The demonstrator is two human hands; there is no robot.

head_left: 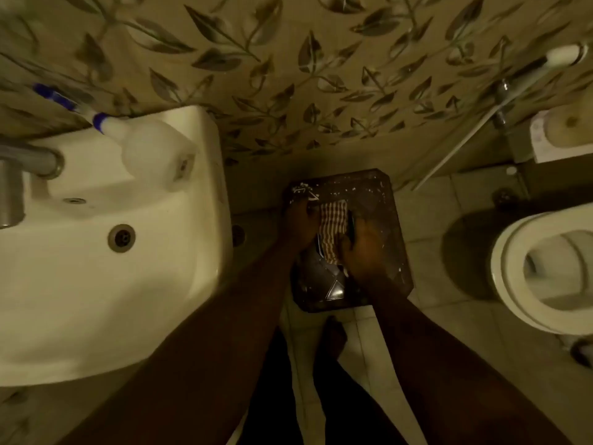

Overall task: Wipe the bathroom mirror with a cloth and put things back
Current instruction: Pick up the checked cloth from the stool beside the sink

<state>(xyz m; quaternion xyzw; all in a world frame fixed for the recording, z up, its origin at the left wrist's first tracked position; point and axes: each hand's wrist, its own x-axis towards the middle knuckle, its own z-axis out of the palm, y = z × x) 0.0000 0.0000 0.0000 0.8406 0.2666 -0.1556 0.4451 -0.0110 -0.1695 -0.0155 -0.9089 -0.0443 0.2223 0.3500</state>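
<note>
Nearest, 2 bare forearms reach down and forward past a bare foot [333, 335] on the pale floor tiles, meeting over a dark, paint-flecked stool [382, 200] that stands on the floor between the sink [96, 284] and the toilet [526, 271]. A small mirror [324, 277] seems to lie flat on the stool, its long axis running away from the person; the light is dim, so I can't make out its edges well. The striped cloth [332, 229] lies on it, squarely between the 2 hands. The right hand [362, 252] is curled over the cloth's near right edge and appears to press it down, though blur hides the fingers. The left hand [300, 223] is closed at the far left side, seemingly steadying the mirror or pinching the cloth's edge; I cannot tell which. Both are equally close, so the next wipe likely runs lengthwise, led by the right. Farther off, a spray bottle [141, 146] lies tipped on the sink's back ledge beside the tap [29, 162], waiting to be put back.
</note>
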